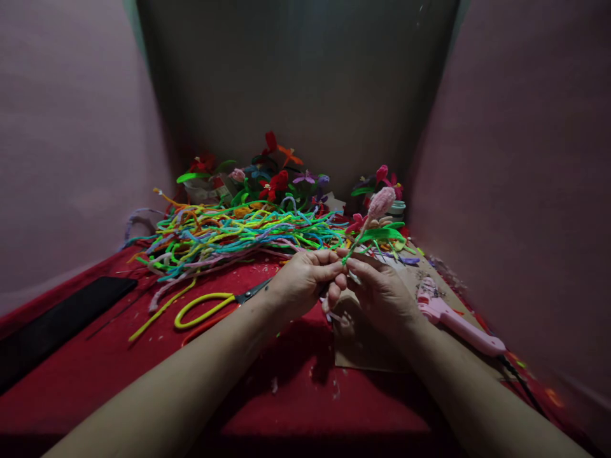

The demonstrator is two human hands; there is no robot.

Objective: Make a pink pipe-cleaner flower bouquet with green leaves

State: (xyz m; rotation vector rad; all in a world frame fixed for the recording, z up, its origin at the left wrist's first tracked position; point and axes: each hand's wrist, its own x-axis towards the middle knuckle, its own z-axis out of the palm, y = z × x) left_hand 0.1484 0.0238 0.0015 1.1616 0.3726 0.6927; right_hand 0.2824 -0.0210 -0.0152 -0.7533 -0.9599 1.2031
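Observation:
A pipe-cleaner flower with a fuzzy pink bud (382, 201) leans up and to the right between my hands. Its thin stem runs down to a green part at my fingertips. My left hand (310, 280) is closed, thumb and finger pinching the stem's lower end. From the right, my right hand (379, 286) pinches the same stem close beside the left fingertips. A pale pink strand hangs under my fingers; where it joins is hidden. Left of my left wrist lie scissors (205, 310) with yellow and orange handles, partly covered by my forearm.
A heap of coloured pipe cleaners (238, 235) spreads over the red cloth (286, 394). Finished flowers (274, 184) stand behind it. A pink glue gun (458, 324) with a black cord rests on cardboard (367, 346) at right. A black flat object (71, 324) lies left. Walls close both sides.

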